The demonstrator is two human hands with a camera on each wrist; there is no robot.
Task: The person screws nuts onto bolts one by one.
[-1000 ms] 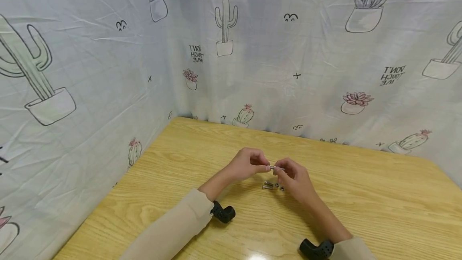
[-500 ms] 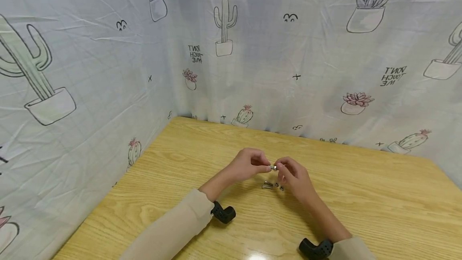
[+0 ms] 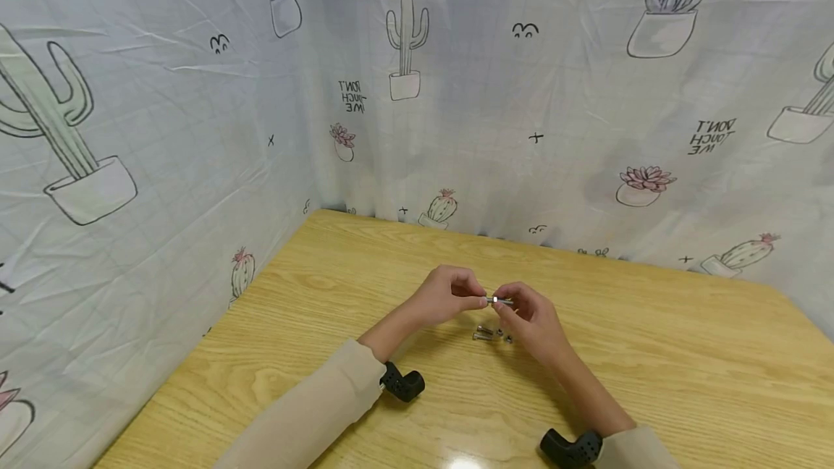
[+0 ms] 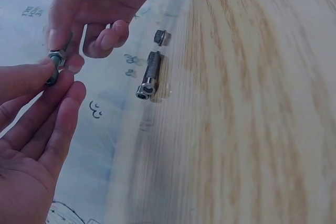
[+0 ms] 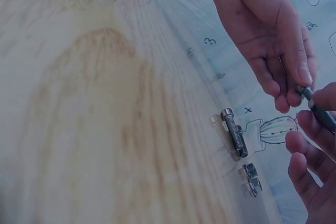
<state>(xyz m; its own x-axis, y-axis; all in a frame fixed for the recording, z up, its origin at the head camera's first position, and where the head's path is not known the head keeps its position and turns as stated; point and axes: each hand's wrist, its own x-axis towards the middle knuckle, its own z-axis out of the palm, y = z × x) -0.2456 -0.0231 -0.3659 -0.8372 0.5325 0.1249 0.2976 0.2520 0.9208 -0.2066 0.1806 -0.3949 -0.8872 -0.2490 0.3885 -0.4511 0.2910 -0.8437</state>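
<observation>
Above the table my left hand (image 3: 449, 299) pinches the head end of a metal bolt (image 4: 51, 80) between thumb and fingertips. Around the bolt's shank sits a hex nut (image 3: 496, 300), and the thumb and finger of my right hand (image 3: 533, 318) pinch at it. The threaded end points right, past the nut, toward the right palm. Below the hands, two socket-head bolts (image 5: 234, 132) lie side by side on the wood. Two loose nuts (image 5: 252, 180) lie just beyond their threaded ends.
The light wooden table (image 3: 365, 259) reaches back to a hanging cloth (image 3: 482, 93) printed with cactus pots, which also runs along the left side. Black curved mounts (image 3: 404, 385) are worn at both wrists, below beige sleeves (image 3: 313, 411).
The right fingers have shifted around the nut and bolt end: half a second ago they hid the threaded end, which now shows again. The left hand and the loose pieces stay in place.
</observation>
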